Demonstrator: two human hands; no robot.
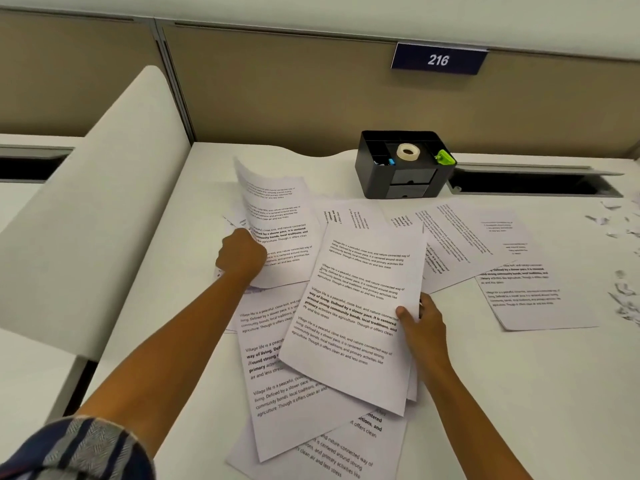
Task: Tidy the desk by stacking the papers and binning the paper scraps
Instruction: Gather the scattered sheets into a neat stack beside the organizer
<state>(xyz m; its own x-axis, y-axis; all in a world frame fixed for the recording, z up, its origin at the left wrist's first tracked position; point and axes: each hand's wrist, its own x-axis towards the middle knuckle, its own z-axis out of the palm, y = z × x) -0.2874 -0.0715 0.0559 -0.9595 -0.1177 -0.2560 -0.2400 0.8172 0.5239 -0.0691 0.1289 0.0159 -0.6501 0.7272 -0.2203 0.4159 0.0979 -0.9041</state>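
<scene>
Paper sheets: thin white printed pages [332,341], matte and flexible, lie fanned and overlapping on the tabletop [519,393] between and just ahead of both hands.
Left grip: left hand [241,252] is closed in a fist on the near-left edge of one lifted sheet [273,220]; that sheet curls upward, its far corner off the tabletop.
Right grip: right hand [420,322] pinches the right edge of a raised bundle [356,306], thumb on top, fingers beneath and hidden.
Key relation: the lifted sheet lies left of and beyond the bundle, long axis running away from the person and tilted slightly right; the left hand is nearer to it, so a rightward carry onto the bundle looks like the likely joining move.
Remaining sheets: more loose pages [530,292] lie to the right of the right hand, well apart from the left.
Scraps: small torn white scraps [627,299], crumpled and irregular, lie far right of the right hand at the tabletop edge; no bin is visible.
Surroundings: a black plastic organiser [401,181], holding a tape roll [408,152], stands beyond both hands.
</scene>
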